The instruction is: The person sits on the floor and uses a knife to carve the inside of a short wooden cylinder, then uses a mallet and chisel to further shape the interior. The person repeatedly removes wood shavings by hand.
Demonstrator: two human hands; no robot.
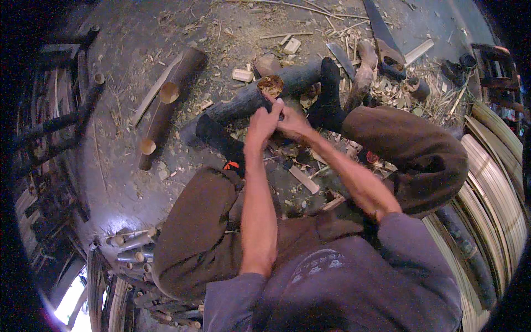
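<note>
A dark, thick pole (232,104) lies crosswise on the floor, with my two dark-socked feet resting on it, one to each side. In its upper side is a hollowed cut (270,86) with pale, rough wood inside. My left hand (262,126) and my right hand (295,124) are closed close together just on the near side of this cut. Between them they grip a narrow tool whose kind is mostly hidden by the fingers. Its front end points toward the cut.
Left of the pole lies a brown pole (160,119) with two round, pale cuts. Beyond my right foot are a handsaw (390,58), a flat blade (341,61) and a curved piece of wood (363,74). Shavings litter the floor. Bundled strips (489,182) stand at right.
</note>
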